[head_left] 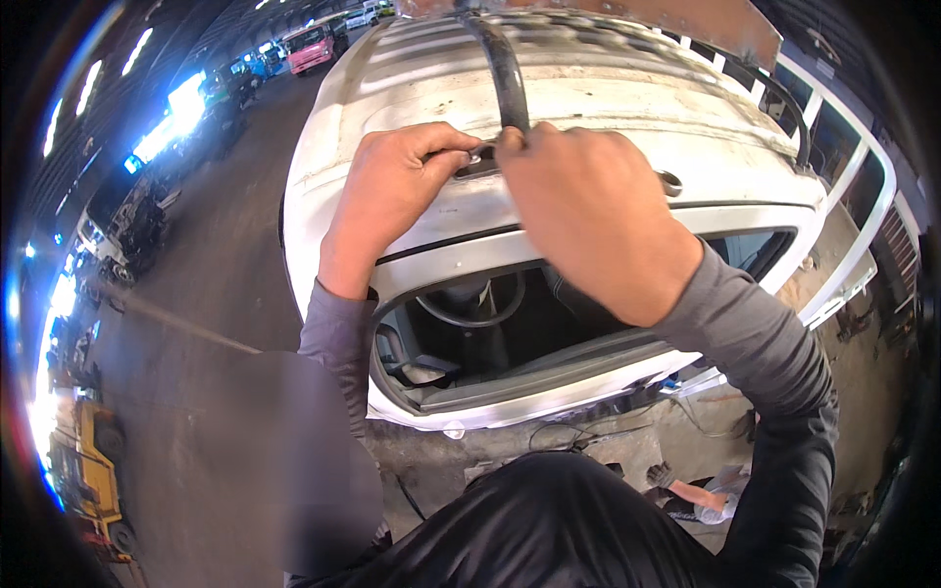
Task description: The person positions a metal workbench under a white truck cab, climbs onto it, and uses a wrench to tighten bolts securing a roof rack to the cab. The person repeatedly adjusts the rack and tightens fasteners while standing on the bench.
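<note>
My left hand [397, 186] pinches at a small metal piece [482, 154] beside a dark opening in the front of a white vehicle cab roof [412, 88]. My right hand [588, 211] is closed at the lower end of a black tube or strap [500, 69] that hangs down onto the roof; its fingertips are mostly hidden. A short round opening [669, 183] shows to the right of my right hand. Below both hands is the cab's window opening [559, 323], with a steering wheel [470, 316] inside.
A rusty beam [716, 29] hangs over the roof. A white railing [863, 176] runs along the right. Another person's gloved hand and arm [691, 490] show low right, among cables. A yellow machine [98, 470] and parked trucks [309, 49] line the hall.
</note>
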A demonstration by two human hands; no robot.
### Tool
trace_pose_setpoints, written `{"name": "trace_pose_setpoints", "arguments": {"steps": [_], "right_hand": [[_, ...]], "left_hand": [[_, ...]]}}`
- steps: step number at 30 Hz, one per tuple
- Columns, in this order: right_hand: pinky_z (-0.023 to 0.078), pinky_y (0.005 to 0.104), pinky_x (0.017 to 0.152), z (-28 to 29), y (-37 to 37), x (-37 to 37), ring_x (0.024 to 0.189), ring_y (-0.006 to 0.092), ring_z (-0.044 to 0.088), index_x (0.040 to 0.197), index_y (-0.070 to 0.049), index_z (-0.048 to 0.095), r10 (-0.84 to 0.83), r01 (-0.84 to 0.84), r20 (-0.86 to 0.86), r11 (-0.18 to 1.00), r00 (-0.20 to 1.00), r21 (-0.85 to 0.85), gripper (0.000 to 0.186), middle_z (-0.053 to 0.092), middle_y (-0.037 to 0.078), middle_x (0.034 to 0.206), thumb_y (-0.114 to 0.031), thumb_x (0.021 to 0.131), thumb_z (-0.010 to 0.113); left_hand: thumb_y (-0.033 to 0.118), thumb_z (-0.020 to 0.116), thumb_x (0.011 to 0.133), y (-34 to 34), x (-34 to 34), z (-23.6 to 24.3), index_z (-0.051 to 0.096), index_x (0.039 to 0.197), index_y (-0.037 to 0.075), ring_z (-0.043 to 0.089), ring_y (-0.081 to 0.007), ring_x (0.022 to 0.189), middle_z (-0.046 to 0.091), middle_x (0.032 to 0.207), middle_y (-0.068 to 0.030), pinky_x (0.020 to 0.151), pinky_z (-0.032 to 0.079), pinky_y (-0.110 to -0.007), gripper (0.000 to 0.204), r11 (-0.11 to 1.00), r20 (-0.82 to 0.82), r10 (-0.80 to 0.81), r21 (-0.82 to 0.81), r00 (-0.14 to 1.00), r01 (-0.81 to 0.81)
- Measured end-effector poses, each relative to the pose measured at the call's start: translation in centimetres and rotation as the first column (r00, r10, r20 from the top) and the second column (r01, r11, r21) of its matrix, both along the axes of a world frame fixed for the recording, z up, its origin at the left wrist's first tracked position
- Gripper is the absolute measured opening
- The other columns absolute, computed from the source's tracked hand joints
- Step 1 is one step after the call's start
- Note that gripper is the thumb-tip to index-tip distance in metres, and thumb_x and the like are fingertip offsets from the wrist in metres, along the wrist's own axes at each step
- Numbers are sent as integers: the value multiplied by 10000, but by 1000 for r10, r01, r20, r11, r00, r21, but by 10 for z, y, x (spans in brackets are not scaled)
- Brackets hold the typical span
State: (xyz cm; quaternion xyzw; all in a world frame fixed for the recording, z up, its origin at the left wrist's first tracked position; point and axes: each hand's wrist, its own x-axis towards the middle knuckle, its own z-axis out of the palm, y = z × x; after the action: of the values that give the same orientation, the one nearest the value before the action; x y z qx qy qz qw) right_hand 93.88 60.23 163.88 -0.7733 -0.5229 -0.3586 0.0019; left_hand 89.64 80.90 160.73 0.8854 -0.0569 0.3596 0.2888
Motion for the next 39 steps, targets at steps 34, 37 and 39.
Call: {"name": "trace_pose_setpoints", "arguments": {"steps": [34,37,39], "right_hand": [[527,300,827,-3,6,63,884,143,644,897,-4,640,787,-443,-524,616,325,651,179,689,59,842,73,836,491],[542,335,909,-14,6,67,949,177,670,898,1,626,857,-463,-477,509,195,725,194,696,87,885,105,822,482],[543,358,960,-21,3,68,995,210,687,895,0,616,891,-451,-445,435,91,779,212,707,114,931,129,808,472]], "left_hand": [[52,666,930,13,-3,0,713,1267,40,686,-144,1015,758,1122,-83,933,535,-299,340,978,-102,-162,-152,981,146],[59,669,922,13,2,-5,744,1206,34,691,-141,967,768,1070,-80,911,539,-295,295,952,5,-182,-248,983,177],[67,669,921,13,1,-4,758,1175,31,698,-143,945,775,1042,-82,899,543,-297,271,956,-11,-168,-247,986,161]]}}
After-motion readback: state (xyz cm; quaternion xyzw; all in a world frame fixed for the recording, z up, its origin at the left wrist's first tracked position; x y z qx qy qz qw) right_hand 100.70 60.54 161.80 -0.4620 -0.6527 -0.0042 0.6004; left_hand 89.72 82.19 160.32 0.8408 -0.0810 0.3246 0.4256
